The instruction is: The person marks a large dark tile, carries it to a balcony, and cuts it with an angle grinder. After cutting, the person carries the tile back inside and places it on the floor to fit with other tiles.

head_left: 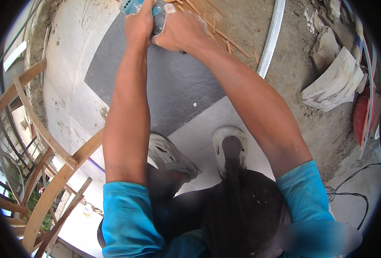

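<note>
Both my hands are closed on a teal power tool (132, 6) at the top edge of the view; its shape suggests an angle grinder. My left hand (140, 25) wraps around its body. Beside it, my right hand (181, 29), dusted white on the fingers, grips the grey end of the tool. The tool's far part is cut off by the frame, and my hands cover much of the rest. Below them lies a dark grey tile (177, 92) on the pale floor, with a small white chip on it. My forearms stretch across the tile.
My shoes stand at the tile's near edge. Thin wooden strips (229, 41) and a metal channel (271, 41) lie to the right. Farther right are broken slabs (334, 81), a red object (361, 114) and a black cable (364, 202). Wooden framing (48, 208) stands at left.
</note>
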Tool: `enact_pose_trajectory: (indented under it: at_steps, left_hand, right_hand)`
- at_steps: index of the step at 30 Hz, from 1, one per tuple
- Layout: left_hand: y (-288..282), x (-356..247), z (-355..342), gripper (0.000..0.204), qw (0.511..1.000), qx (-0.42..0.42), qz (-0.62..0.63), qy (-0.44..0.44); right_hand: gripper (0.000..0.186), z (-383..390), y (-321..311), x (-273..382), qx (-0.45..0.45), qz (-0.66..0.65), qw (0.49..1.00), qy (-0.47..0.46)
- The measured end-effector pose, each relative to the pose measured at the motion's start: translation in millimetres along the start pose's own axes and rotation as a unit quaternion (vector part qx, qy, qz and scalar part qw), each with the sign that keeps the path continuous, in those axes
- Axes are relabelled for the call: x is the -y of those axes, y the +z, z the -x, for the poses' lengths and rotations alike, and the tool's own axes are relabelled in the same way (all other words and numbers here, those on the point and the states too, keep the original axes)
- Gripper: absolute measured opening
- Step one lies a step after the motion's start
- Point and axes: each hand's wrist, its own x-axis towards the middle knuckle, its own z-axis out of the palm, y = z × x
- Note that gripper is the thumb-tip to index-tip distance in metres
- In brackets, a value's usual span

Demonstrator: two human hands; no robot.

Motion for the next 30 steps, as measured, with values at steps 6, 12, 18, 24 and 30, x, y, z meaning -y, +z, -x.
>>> enact_pose_trajectory:
  at_steps: [6, 12, 18, 24, 30]
  left_hand:
    - [-1, 3, -2, 0.057, 1.0, 0.0, 0.012, 0.005]
    - [1, 3, 1, 0.059, 1.0, -0.001, 0.007, 0.01]
    - [0, 2, 2, 0.061, 1.0, 0.009, 0.006, -0.004]
    - [3, 8, 1, 0.054, 0.999, -0.013, -0.027, 0.037]
    - [6, 9, 4, 0.049, 0.997, -0.029, -0.041, 0.053]
  right_hand:
    - [0.073, 4, -14, 11, 0.085, 0.022, 0.995, 0.048]
    - [0.061, 3, -11, 7, 0.063, 0.017, 0.997, 0.039]
    - [0.066, 9, -18, 12, 0.07, 0.017, 0.996, 0.057]
    - [0.089, 6, -2, 1, 0.015, 0.008, 1.0, 0.018]
    - [0.081, 10, -6, 2, 0.023, 0.006, 0.999, 0.025]
